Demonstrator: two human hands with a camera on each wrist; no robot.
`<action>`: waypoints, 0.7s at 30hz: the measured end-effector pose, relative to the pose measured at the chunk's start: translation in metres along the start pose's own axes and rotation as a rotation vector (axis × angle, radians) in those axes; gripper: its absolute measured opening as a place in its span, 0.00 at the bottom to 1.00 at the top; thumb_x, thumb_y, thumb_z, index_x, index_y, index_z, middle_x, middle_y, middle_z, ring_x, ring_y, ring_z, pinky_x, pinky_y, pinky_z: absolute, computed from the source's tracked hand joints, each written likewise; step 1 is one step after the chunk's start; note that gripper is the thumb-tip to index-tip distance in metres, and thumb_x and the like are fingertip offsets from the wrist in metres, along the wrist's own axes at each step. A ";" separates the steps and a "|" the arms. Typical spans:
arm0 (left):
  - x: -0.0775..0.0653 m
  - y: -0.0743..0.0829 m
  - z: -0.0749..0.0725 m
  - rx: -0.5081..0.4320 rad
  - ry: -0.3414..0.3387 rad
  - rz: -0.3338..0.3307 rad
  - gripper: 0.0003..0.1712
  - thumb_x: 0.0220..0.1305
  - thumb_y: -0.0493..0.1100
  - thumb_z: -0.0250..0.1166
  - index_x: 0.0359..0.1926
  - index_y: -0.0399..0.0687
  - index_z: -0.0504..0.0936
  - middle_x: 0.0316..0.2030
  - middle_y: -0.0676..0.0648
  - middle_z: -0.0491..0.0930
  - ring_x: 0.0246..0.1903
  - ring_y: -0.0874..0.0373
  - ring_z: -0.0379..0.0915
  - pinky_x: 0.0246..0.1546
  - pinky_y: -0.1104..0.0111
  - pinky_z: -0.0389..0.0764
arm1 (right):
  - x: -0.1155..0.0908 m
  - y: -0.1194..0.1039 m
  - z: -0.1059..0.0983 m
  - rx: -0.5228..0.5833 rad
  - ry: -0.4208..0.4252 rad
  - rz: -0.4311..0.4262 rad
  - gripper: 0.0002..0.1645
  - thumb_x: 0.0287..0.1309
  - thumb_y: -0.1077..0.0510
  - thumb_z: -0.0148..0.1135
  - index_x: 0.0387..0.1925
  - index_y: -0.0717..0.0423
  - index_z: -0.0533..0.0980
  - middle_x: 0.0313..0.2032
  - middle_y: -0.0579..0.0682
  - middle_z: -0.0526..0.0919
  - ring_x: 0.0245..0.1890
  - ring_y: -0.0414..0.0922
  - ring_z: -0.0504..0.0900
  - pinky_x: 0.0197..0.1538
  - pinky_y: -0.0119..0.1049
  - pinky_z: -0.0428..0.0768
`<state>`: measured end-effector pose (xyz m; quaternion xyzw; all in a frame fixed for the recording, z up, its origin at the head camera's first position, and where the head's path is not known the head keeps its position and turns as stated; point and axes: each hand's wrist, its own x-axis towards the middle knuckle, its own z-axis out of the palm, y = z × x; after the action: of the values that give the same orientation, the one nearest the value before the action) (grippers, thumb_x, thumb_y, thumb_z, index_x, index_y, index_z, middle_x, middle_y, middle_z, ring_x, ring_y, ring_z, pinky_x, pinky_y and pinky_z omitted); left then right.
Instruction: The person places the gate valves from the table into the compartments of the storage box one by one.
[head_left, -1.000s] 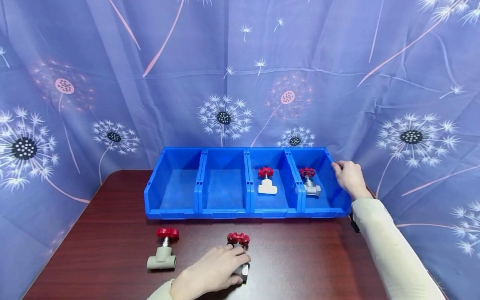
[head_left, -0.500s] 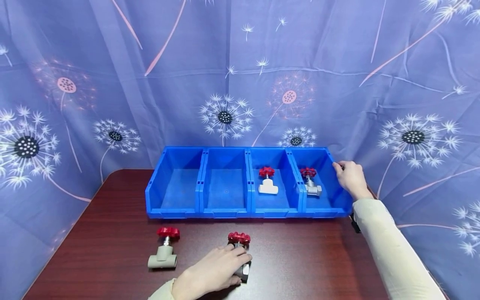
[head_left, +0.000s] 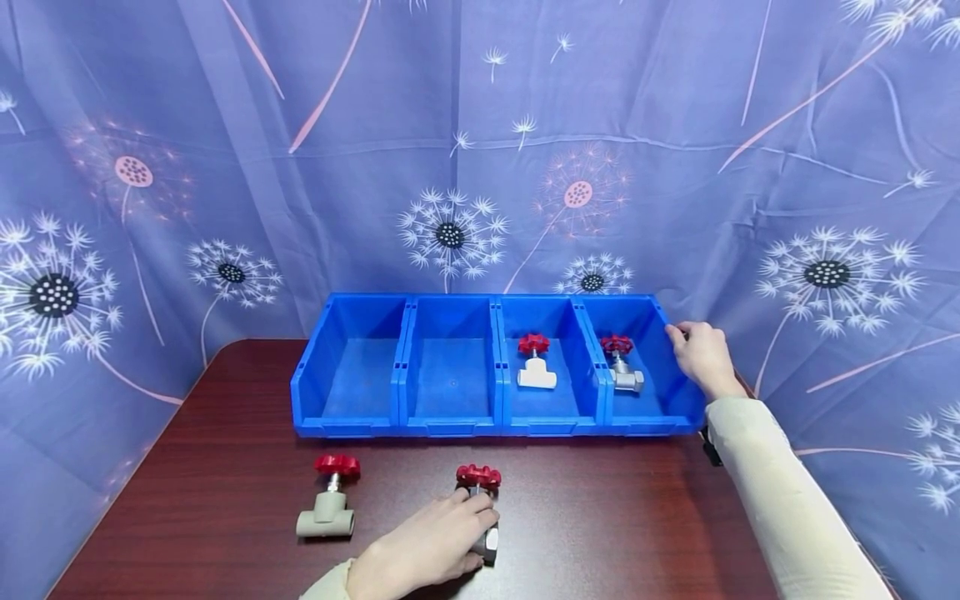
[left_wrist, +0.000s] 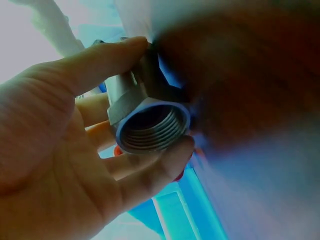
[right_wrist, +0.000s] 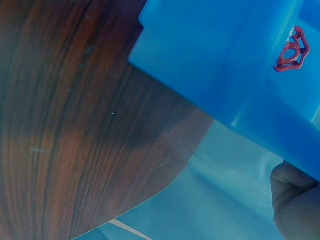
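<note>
Head: left grip (head_left: 426, 540) still on dark valve (head_left: 478, 477)

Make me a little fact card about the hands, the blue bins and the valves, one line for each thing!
Left hand: grips the dark metal valve
Right hand: holds the rim at the right end of the blue bins
Bin count: four, side by side
White valve: third bin from the left
Silver valve: rightmost bin
Greenish-grey valve: on the table, left of the left hand
Wheel color: red on all four valves
</note>
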<state>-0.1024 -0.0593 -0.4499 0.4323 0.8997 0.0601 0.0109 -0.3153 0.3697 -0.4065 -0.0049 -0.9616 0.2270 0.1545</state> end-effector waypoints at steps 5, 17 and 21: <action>0.002 -0.001 0.001 -0.004 0.008 0.005 0.23 0.51 0.50 0.76 0.48 0.51 0.81 0.46 0.56 0.77 0.43 0.60 0.73 0.44 0.69 0.77 | 0.000 0.001 -0.001 0.004 0.009 -0.004 0.26 0.74 0.50 0.48 0.47 0.70 0.79 0.41 0.70 0.81 0.40 0.66 0.78 0.42 0.59 0.75; 0.005 -0.001 0.000 -0.036 -0.022 -0.026 0.20 0.48 0.50 0.76 0.42 0.53 0.82 0.40 0.58 0.75 0.37 0.62 0.71 0.38 0.70 0.76 | 0.001 0.003 0.001 0.053 0.017 0.023 0.25 0.73 0.48 0.49 0.45 0.66 0.80 0.35 0.64 0.82 0.36 0.61 0.78 0.38 0.54 0.73; 0.005 -0.001 -0.001 -0.053 -0.035 -0.037 0.19 0.47 0.49 0.76 0.41 0.53 0.81 0.38 0.58 0.74 0.36 0.62 0.70 0.37 0.69 0.75 | 0.000 0.003 0.001 0.064 0.021 0.029 0.25 0.73 0.48 0.49 0.46 0.67 0.80 0.37 0.66 0.82 0.38 0.62 0.78 0.41 0.55 0.73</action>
<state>-0.1066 -0.0563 -0.4494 0.4159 0.9054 0.0760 0.0390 -0.3162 0.3720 -0.4084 -0.0161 -0.9519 0.2600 0.1613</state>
